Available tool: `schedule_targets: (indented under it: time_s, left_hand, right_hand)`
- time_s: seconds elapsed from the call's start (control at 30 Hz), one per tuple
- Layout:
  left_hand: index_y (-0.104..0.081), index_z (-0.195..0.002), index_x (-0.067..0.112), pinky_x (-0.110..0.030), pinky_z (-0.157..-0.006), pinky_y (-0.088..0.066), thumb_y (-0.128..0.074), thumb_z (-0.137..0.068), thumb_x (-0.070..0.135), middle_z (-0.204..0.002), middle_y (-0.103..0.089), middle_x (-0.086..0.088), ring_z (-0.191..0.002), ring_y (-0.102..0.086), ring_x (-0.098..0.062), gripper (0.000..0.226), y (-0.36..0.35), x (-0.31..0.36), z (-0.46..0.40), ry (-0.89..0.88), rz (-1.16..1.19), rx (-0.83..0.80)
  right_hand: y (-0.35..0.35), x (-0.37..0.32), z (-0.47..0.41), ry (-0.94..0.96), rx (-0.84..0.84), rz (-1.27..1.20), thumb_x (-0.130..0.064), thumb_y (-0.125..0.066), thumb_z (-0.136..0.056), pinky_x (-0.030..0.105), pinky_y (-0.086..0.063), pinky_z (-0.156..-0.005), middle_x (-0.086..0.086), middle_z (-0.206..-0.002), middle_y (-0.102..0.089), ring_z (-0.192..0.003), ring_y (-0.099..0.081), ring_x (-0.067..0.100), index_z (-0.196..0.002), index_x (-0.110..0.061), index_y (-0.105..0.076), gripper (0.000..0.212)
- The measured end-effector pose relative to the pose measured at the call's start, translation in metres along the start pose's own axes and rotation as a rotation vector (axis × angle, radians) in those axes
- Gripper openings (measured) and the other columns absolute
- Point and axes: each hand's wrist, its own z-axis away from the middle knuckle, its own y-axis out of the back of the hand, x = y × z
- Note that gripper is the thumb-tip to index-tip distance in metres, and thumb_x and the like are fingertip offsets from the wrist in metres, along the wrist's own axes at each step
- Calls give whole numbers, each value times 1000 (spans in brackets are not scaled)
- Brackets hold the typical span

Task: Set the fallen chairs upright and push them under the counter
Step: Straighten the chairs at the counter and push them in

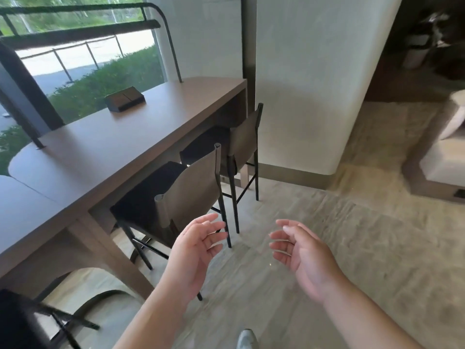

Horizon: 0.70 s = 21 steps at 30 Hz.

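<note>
Café-like lounge: window counter [120, 144], stools [176, 195]

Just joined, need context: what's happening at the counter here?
A person is tidying bar chairs at a long wooden counter. Two chairs stand upright with their seats tucked under it: the near chair and the far chair. Both the left hand and the right hand are open in front of the near chair, holding nothing. Part of another dark chair shows at the lower left; its position is unclear.
</note>
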Motion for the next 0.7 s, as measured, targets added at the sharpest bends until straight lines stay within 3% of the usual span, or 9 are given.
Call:
schedule_targets:
  time_s: [0.13,0.33,0.53,0.7]
  left_hand:
    - [-65,-119,8,-35,-78,-48,-58,-69,22,-102,-72,-10,-86,-68,-20,52,-16,9,-83,39,24,-14]
    - [-64,-118,9,-36,-80,-48,-72,-49,32,-101,-73,-10,-87,-68,-21,73,-30,46,-190,37,29,-27]
    - [-65,-117,10,-41,-89,-48,-71,-57,29,-103,-73,-12,-88,-69,-22,63,-32,69,-256,18,28,-2]
    - [-70,-112,11,-41,-88,-54,-59,-85,9,-106,-73,-17,-91,-71,-26,29,-26,69,-303,16,-15,104]
  right_hand:
    - [-3,-29,-72,-1,45,30,-11,-48,-96,30,-49,-63,9,-82,-68,-68,-64,18,-107,-10,-64,19]
    - [-24,-69,-177,10,68,65,-11,-48,-97,32,-48,-65,9,-81,-68,-68,-64,19,-105,-11,-64,18]
    - [-45,-82,-252,-17,26,106,-11,-49,-96,32,-49,-65,10,-83,-69,-70,-65,18,-104,-11,-66,19]
    - [-52,-94,-322,-34,-6,139,-11,-49,-97,32,-50,-64,10,-82,-69,-70,-65,19,-104,-11,-67,19]
